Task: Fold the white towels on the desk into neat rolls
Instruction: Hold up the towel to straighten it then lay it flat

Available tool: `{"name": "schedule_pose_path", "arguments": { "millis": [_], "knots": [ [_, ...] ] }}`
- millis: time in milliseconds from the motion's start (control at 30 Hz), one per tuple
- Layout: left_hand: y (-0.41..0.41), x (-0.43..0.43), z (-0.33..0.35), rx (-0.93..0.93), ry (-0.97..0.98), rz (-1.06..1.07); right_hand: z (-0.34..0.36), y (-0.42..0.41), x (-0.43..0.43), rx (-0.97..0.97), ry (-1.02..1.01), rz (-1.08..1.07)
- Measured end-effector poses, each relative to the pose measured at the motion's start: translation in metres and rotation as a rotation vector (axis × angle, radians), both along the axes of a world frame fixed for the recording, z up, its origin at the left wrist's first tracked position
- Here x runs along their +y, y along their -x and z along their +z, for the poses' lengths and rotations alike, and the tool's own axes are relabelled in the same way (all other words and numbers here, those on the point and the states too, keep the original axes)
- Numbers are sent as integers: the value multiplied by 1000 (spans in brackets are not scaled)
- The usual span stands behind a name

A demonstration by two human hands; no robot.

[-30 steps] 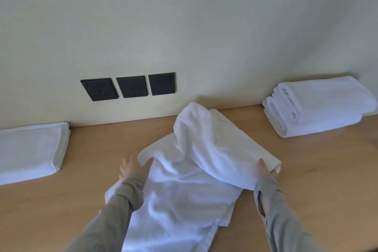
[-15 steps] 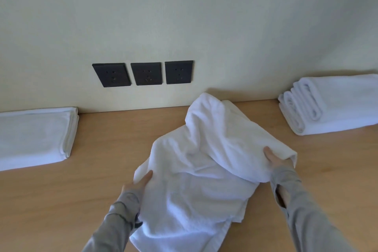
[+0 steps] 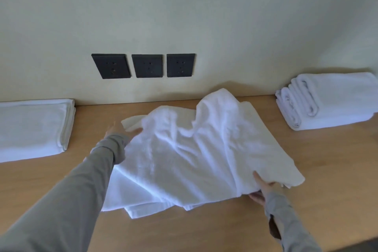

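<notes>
A rumpled white towel [image 3: 196, 153] lies spread over the middle of the wooden desk [image 3: 327, 170], with a raised fold near the wall. My left hand [image 3: 120, 131] reaches to the towel's far left corner and its fingers are at the cloth; the grip itself is blurred. My right hand [image 3: 261, 188] pinches the towel's near right edge, thumb on top and fingers under it. Both arms wear grey sleeves.
A flat folded white towel [image 3: 34, 129] lies at the left edge of the desk. A stack of folded white towels [image 3: 327, 102] sits at the right against the wall. Three black wall sockets [image 3: 146, 65] are above the desk.
My left hand has moved from the towel's near left side forward to its far left corner. The towel has been spread wider and flatter. My right hand has kept its hold at the right edge.
</notes>
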State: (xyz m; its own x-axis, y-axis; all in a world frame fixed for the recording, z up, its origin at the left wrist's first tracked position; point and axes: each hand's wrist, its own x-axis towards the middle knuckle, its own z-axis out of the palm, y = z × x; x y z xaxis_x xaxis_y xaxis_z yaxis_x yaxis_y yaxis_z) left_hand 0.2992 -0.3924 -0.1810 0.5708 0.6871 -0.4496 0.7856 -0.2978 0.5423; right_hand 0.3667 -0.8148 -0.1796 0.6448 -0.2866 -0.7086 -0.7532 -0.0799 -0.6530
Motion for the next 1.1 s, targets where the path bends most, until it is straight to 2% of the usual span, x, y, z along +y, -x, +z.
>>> {"name": "schedule_pose_path", "arguments": {
  "millis": [33,100,133,200,333,500,600,667,800,933,1033,1100],
  "knots": [
    [9,0,-7,42,-3,-18,0,10,-2,-22,35,-18],
    [32,-2,-17,92,-4,3,-5,29,-6,-161,311,-24],
    [44,-5,-21,84,3,41,-3,38,-3,-260,452,-34],
    [67,-14,-26,36,23,148,5,55,18,-471,574,58],
    [101,-29,-30,8,86,244,1,87,95,-758,444,621],
    [128,-40,-32,72,260,253,-18,128,189,-960,349,1262],
    [139,-43,-32,86,365,258,-23,151,226,-1128,473,1603],
    [143,-41,-32,10,472,334,-25,163,240,-1156,589,1716],
    [145,-36,-20,-113,659,412,-25,169,251,-1126,630,1601],
    [135,-28,-5,-231,763,441,-11,149,253,-1172,437,1368],
    [134,-27,-7,-207,761,551,13,122,247,-1077,360,1072],
    [138,-33,-11,-119,685,493,37,100,244,-1115,372,918]
  ]
}}
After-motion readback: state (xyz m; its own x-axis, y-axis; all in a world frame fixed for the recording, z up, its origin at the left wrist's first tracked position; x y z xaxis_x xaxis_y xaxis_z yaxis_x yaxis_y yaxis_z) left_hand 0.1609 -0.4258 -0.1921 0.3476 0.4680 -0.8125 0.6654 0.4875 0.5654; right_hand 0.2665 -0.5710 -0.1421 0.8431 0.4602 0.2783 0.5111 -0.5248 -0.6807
